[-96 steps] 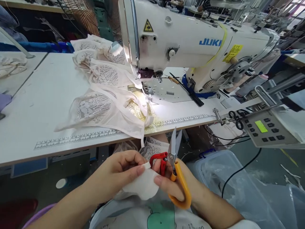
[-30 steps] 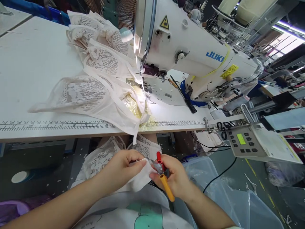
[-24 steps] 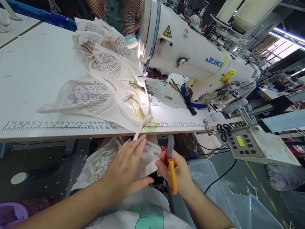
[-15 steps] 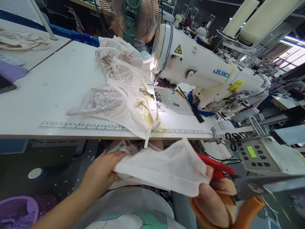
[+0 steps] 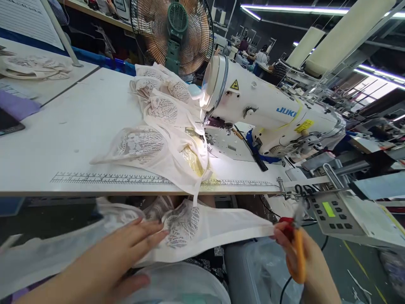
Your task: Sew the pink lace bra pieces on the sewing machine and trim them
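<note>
A cream lace garment piece (image 5: pixel 202 230) is stretched across my lap, below the table edge. My left hand (image 5: pixel 126 249) lies on its left part with fingers stretched flat. My right hand (image 5: pixel 300 253) is closed on orange and red scissors (image 5: pixel 295 245) and also pinches the right end of the garment's band. On the white table (image 5: pixel 63 139) several more lace pieces (image 5: pixel 152 139) trail in a chain to the needle of the white sewing machine (image 5: pixel 268 114).
A control panel with a green screen (image 5: pixel 335 211) juts out at the right. A fan (image 5: pixel 174 33) stands behind the table. A clear plastic bin (image 5: pixel 259 270) sits on the floor by my right knee. Other lace pieces (image 5: pixel 34 67) lie on the far left table.
The small piece I was trimming has been pulled wide between my hands. My right hand moved right with the scissors; my left hand went flat on the fabric. The view tilted up.
</note>
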Available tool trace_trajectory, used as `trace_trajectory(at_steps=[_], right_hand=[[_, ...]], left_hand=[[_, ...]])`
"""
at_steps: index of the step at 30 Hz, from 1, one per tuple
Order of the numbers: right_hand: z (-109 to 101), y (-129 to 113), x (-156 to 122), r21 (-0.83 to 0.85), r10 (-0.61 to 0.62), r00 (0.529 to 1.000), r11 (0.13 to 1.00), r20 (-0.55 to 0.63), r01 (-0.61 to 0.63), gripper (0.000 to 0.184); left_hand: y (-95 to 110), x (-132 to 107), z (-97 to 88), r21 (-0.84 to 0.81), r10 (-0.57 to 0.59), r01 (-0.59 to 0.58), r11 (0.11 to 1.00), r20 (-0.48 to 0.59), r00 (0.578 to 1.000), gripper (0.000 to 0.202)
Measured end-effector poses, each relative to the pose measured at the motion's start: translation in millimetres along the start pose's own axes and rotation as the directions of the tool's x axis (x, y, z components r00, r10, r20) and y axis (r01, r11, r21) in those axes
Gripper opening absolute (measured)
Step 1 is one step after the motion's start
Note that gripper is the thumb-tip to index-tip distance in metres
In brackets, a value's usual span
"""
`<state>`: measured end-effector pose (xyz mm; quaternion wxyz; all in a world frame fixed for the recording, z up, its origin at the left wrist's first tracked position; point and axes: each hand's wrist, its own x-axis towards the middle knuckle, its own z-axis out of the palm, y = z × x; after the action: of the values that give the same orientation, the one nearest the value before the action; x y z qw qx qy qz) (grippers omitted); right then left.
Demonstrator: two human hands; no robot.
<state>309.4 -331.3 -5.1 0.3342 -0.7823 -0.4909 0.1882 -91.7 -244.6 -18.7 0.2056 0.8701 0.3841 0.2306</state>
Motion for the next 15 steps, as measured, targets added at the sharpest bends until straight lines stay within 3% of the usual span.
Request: trace_trajectory(at_steps=[2,4,6,8,9,12,15], right_hand=[[-3.1,0.1,3.3,-0.142,0.0,0.997,0.99,0.079,0.011,0.03],[8.2,-15.1,10.1,-0.164,-0.066,0.994,0.983,0.081,0.079,0.031],[31.1,-43.4,22.2,-0.071,-0.171,0.978,0.981,0.123,0.18,0.033],[59.6,-79.0,39.5,-0.024,-0.236,0.964,0.97,0.121,0.24,0.033],[73.9,-97.4,49.5,-0.027,-0.255,0.959,0.965,0.125,0.26,0.031],[109.9,-144.5,79.2,-0.051,-0.273,0.956,0.959,0.109,0.279,0.032],[128.9,-168.7,100.8,-0.028,-0.275,0.953,0.96,0.126,0.28,0.035]], left_hand=[[-7.9,25.7,-13.7,0.008,-0.028,0.028,1.0,0.028,0.999,0.034],[-23.8,58.0,-43.2,0.054,-0.103,0.105,0.993,-0.042,0.994,0.034],[-41.1,97.2,-75.3,0.108,-0.26,0.285,0.952,-0.2,0.945,0.043],[-57.4,139.0,-98.8,0.155,-0.445,0.482,0.862,-0.222,0.868,0.045],[-65.3,158.7,-105.7,0.175,-0.497,0.531,0.829,-0.207,0.843,0.046],[-87.1,201.3,-110.8,0.194,-0.539,0.563,0.803,-0.165,0.826,0.04],[-101.3,208.2,-108.9,0.114,-0.511,0.528,0.841,-0.152,0.846,0.044]])
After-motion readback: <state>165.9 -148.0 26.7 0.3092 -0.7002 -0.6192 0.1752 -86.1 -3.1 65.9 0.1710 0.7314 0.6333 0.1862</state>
